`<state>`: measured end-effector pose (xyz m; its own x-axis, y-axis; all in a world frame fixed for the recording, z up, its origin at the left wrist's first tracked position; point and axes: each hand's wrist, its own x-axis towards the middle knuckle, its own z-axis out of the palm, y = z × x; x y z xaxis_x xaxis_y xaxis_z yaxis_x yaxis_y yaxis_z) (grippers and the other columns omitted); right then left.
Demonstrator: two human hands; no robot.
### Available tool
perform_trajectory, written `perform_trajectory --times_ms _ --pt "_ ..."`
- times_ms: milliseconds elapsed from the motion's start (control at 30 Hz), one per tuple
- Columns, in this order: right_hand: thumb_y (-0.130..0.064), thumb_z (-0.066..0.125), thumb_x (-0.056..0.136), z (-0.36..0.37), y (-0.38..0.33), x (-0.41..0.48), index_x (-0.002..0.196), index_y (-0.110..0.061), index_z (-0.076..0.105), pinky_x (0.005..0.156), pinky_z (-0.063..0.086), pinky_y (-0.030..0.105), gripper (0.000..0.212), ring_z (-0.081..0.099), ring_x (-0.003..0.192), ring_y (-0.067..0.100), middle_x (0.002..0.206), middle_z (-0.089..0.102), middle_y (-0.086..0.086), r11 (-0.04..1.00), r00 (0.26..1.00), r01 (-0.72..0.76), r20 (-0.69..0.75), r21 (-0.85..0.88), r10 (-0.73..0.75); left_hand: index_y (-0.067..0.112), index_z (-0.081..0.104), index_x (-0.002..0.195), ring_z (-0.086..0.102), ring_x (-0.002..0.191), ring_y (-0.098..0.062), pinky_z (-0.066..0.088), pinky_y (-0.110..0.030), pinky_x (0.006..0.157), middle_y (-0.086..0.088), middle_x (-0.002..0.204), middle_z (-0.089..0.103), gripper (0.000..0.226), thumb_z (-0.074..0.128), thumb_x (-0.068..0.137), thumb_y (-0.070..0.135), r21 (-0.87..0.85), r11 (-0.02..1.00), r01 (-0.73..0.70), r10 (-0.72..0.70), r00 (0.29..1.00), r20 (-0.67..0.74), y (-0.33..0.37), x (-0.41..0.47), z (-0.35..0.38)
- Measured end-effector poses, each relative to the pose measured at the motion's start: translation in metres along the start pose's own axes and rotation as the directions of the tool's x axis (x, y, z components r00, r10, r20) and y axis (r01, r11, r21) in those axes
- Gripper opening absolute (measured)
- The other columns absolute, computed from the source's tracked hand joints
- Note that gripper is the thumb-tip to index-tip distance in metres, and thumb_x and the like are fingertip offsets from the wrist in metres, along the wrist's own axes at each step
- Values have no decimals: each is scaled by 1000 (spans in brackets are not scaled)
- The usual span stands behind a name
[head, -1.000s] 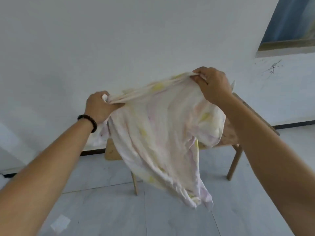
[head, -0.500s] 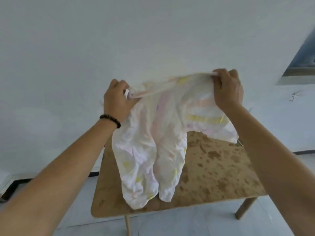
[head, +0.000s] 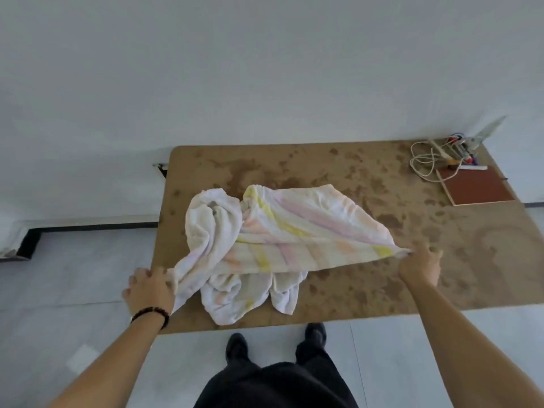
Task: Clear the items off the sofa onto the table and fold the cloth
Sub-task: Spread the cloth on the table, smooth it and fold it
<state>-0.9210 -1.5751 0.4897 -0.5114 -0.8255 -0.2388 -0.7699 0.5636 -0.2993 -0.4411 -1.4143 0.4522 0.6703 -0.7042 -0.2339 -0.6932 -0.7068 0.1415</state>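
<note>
Left hand [head: 150,290] grips one corner of the cloth [head: 279,231] at the table [head: 382,275] edge, and right hand [head: 419,265] pinches the opposite corner. On my feed it hung in the air half a second ago; now it lies bunched on the tabletop. A brown board [head: 477,188], cord [head: 424,163] and pens [head: 459,154] sit at the far right corner, well apart.

No text, label or number can be read anywhere.
</note>
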Motion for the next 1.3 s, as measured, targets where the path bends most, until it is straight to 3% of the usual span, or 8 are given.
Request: perform_trajectory --times_ms 100,233,400,533,700,900,1133,1300 --pt "-12 58 89 30 -20 -6 145 -17 36 110 31 49 61 31 135 40 151 27 20 894 917 399 105 -203 -385 11 61 120 41 117 -40 29 -52 96 -23 129 47 42 71 79 13 46 999 -19 22 997 -74 24 -10 5" --pt "-39 64 90 89 -46 -34 144 -21 45 107 37 48 60 41 132 34 147 39 12 567 564 820 290 -82 -773 18 49 124 55 107 -32 44 -44 93 -6 115 59 56 59 85 56 26 998 -54 48 980 194 62 -12 21" --pt "-42 51 97 131 -60 -41 142 -29 44 93 42 33 47 53 117 21 130 54 -3 269 253 961 619 -70 -743 9 53 84 60 83 -36 50 -42 70 -14 84 62 25 52 96 30 -160 987 20 -13 999 48 86 2 10" --pt "-31 44 102 119 -59 -16 121 -29 61 81 45 31 26 60 105 20 112 64 -4 415 441 892 541 -177 -717 2 59 111 55 97 -39 48 -46 77 -22 104 61 27 51 98 24 -126 987 104 -127 974 -190 70 39 -26" --pt "-29 36 105 82 -62 -5 113 -18 56 66 43 34 24 62 90 26 102 65 1 768 760 618 122 171 -639 6 51 126 41 117 -43 41 -51 91 -25 129 45 41 58 85 1 -148 973 174 -209 941 -267 60 55 -30" --pt "-27 36 105 69 -71 -35 112 -25 47 61 42 32 14 57 73 17 89 57 -9 732 750 609 79 306 -657 24 48 138 35 136 -28 30 -47 108 -1 144 46 65 61 83 57 -55 859 -508 511 850 129 118 6 40" --pt "-49 58 91 29 -79 -28 112 -17 61 60 45 29 39 64 75 22 100 66 1 631 637 758 17 162 -770 18 60 94 55 87 -28 36 -37 72 -1 86 63 11 61 86 24 -2 805 -594 593 804 36 129 13 29" --pt "-64 67 77 -30 -114 8 115 -28 60 62 50 30 53 65 76 22 101 66 -6 485 546 828 205 -282 -813 13 65 85 55 79 -30 35 -30 59 -4 80 61 19 69 71 0 -7 835 -550 536 818 -210 98 66 -58"
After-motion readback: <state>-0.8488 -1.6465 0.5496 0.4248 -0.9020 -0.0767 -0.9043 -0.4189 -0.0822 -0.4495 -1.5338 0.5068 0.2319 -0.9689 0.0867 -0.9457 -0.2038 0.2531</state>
